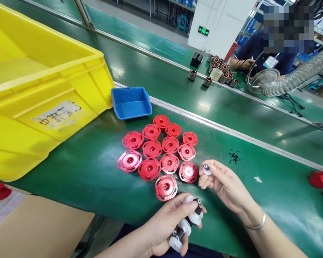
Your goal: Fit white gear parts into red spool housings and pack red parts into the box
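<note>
My left hand (pixel 174 222) is closed around several white toothed gears (pixel 185 226) with dark hubs, near the table's front edge. Between thumb and fingers of my right hand (pixel 223 181) is one more white gear (pixel 206 170) with a dark hub. Just left of that hand sits a red housing (pixel 187 163) with a white gear (pixel 188 172) lying in its middle. Several other red round housings (pixel 149 168) stand grouped on the green table, each showing a dark recess at its centre. The nearest red housing (pixel 166 186) is just above my left hand.
A large yellow bin (pixel 78 89) fills the left, beside a small blue tray (pixel 131 111). Small black rings (pixel 234 156) and white pieces (pixel 257 179) lie at right. Beyond a metal rail are copper-wound cores (pixel 223 68), a clear hose (pixel 298 77) and a person (pixel 258 44).
</note>
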The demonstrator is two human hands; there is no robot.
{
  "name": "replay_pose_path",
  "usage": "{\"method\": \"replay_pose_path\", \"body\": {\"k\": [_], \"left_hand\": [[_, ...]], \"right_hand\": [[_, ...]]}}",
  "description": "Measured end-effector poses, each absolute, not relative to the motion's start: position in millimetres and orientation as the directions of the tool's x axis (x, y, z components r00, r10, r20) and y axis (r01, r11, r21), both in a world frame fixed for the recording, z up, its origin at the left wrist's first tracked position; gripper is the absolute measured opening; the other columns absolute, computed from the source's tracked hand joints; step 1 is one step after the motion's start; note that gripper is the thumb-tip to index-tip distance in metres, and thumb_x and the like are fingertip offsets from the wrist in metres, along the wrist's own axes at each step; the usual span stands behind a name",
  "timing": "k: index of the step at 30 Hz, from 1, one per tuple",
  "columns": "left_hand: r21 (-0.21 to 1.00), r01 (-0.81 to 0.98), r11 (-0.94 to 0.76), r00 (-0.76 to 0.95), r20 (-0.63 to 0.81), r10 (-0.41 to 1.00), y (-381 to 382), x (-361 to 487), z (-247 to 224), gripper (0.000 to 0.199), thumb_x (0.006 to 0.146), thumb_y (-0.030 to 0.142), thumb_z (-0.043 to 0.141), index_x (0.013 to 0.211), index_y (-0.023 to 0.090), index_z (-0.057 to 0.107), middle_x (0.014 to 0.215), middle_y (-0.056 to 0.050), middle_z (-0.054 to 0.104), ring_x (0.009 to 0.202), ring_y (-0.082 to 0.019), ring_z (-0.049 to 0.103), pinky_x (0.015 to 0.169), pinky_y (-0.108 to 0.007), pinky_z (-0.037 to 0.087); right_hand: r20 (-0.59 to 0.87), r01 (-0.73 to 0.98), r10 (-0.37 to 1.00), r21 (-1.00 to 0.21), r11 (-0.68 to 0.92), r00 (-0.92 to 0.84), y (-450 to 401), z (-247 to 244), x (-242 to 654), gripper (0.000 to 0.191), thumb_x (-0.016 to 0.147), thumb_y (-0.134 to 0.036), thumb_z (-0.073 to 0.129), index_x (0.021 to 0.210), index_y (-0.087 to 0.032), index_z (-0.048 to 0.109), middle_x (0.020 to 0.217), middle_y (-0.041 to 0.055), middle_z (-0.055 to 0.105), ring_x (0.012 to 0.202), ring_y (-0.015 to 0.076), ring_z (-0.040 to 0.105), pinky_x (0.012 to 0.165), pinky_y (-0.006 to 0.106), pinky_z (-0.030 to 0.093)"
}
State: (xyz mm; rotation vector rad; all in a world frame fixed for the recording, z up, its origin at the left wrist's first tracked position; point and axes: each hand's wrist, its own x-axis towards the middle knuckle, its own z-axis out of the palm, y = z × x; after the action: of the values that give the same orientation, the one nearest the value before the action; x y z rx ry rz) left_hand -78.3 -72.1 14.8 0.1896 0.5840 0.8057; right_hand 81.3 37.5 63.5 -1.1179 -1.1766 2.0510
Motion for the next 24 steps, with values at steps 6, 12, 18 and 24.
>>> {"method": "replay_pose_path", "body": {"k": [6,12,18,24], "left_hand": [[0.34,-0.614,0.712,0.611,-0.367,0.702,-69,-83,8,0.053,0.075,0.057,0.077,0.099,0.011,0.064,0.077,-0.008,0.063,0.046,-0.009,0.054,0.03,-0.013,0.039],[0.323,-0.65,0.689,0.597,-0.344,0.725,-67,-83,5,0.045,0.074,0.052,0.079,0.095,0.014,0.065,0.091,-0.011,0.065,0.057,-0.011,0.058,0.033,-0.011,0.034],[0.338,-0.58,0.741,0.646,-0.363,0.671,-67,-86,4,0.051,0.073,0.057,0.078,0.098,0.015,0.064,0.077,-0.007,0.066,0.043,-0.006,0.051,0.033,-0.012,0.033],[0.347,-0.57,0.745,0.653,-0.361,0.666,-66,-88,6,0.052,0.074,0.056,0.078,0.1,0.014,0.065,0.079,-0.007,0.064,0.045,-0.007,0.051,0.031,-0.011,0.032]], "right_hand": [[-0.021,0.226,0.873,-0.969,0.103,-0.486,79,62,66,0.024,0.087,-0.036,0.07,0.101,-0.02,0.06,0.09,0.0026,0.065,0.076,0.0134,0.062,0.075,0.029,0.054],[0.154,0.475,0.685,-0.614,0.631,-0.712,99,61,45,0.019,0.095,-0.026,0.056,0.114,-0.024,0.057,0.104,0.005,0.066,0.089,0.0173,0.062,0.083,0.034,0.052],[0.176,0.463,0.6,-0.482,0.744,-0.781,97,61,39,0.018,0.097,-0.023,0.052,0.115,-0.023,0.055,0.101,0.0061,0.067,0.089,0.0187,0.064,0.08,0.035,0.055],[0.194,0.398,0.488,-0.367,0.841,-0.851,101,61,42,0.029,0.099,-0.025,0.051,0.128,-0.023,0.049,0.114,0.0097,0.064,0.103,0.0236,0.06,0.09,0.045,0.051]]}}
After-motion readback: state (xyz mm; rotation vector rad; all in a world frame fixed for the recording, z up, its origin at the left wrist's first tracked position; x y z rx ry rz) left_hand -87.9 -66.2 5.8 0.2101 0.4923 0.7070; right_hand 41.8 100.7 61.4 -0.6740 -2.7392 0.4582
